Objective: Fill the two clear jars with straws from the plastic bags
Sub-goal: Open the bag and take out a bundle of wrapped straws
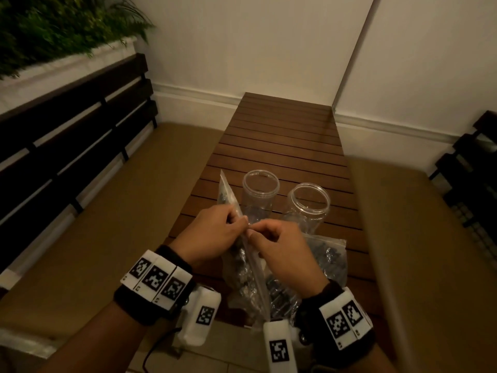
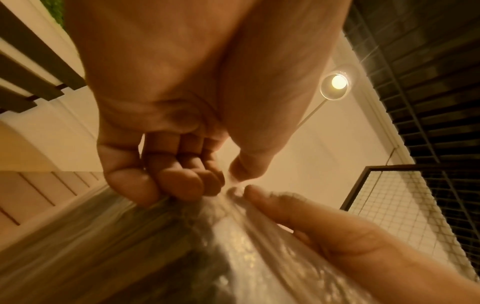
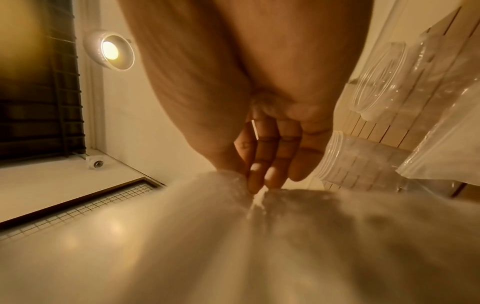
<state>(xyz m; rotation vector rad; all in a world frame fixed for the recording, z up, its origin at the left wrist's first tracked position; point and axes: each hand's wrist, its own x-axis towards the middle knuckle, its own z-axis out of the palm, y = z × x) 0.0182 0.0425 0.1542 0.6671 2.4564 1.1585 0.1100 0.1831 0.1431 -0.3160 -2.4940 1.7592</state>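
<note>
Head view: left hand [image 1: 215,232] and right hand [image 1: 279,247] pinch the plastic bag [image 1: 243,267] at its top edge.
Thin film looks slippery and limp; grip the seal lips, near the jars [image 1: 260,191].

No readable text, only coded wristbands [image 1: 157,278].

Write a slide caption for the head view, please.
Both hands, left and right, pinch a plastic bag before two empty jars.

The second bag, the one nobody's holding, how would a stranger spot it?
Find the slatted wooden table and its two clear jars. Just nearer than the right jar, a bag lies flat. The other bag is pinched between both hands.
</note>
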